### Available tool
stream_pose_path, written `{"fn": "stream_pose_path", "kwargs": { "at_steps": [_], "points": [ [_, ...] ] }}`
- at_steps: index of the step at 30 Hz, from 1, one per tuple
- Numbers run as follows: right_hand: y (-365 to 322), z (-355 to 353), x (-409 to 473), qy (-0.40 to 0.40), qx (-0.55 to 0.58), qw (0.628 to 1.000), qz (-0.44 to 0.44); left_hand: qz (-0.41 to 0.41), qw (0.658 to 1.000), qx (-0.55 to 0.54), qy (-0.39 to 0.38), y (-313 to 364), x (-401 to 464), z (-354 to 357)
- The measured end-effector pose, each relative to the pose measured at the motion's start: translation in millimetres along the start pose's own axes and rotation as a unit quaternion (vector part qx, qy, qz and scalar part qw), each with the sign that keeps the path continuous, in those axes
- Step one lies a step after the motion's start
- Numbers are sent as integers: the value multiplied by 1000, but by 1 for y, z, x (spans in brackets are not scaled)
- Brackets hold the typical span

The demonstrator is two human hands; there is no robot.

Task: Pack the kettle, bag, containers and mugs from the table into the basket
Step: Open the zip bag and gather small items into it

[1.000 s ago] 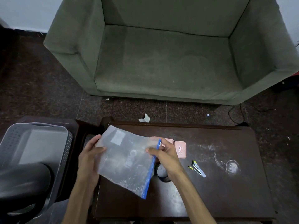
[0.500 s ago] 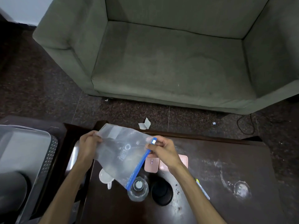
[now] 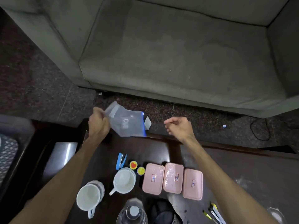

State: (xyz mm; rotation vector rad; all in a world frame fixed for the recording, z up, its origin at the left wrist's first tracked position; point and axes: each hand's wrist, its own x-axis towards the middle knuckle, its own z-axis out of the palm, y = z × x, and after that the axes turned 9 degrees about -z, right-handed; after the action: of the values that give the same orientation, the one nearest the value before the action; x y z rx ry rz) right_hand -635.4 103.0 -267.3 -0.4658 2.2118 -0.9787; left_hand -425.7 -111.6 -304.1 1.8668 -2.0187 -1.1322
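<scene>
holding the bag [image 3: 126, 124] by one corner, the left hand [image 3: 97, 125] pinches it above the table's [image 3: 242, 162] far edge, probably to carry it left to the basket. right hand [image 3: 178, 127] hangs loosely curled, empty. mugs [image 3: 89, 198] and containers [image 3: 173, 180] wait on the table.

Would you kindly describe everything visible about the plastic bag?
The plastic bag is clear, thin film with a blue zip strip along its right edge and a pale label patch near the top. It looks empty and slightly crumpled. The left hand grips its left end, holding it in the air above the table's far edge; nothing else touches it.
</scene>
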Motion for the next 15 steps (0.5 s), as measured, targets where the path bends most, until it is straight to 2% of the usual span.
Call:
{"fn": "stream_pose_path", "kwargs": {
  "at_steps": [2,4,8,12,15],
  "points": [
    [11,1,22,-24,-126,992,-6,77,991,112,-8,-6,4,11],
    [18,7,44,-65,-215,974,-4,121,978,166,19,-8,5,17],
    [31,30,84,-195,-347,917,-22,102,977,174,75,-14,-7,14],
    [49,66,130,-329,-449,828,-64,80,978,184,64,-15,-9,13],
    [71,94,167,-387,-488,778,-75,91,980,162,72,-12,-5,18]
  ]
}}
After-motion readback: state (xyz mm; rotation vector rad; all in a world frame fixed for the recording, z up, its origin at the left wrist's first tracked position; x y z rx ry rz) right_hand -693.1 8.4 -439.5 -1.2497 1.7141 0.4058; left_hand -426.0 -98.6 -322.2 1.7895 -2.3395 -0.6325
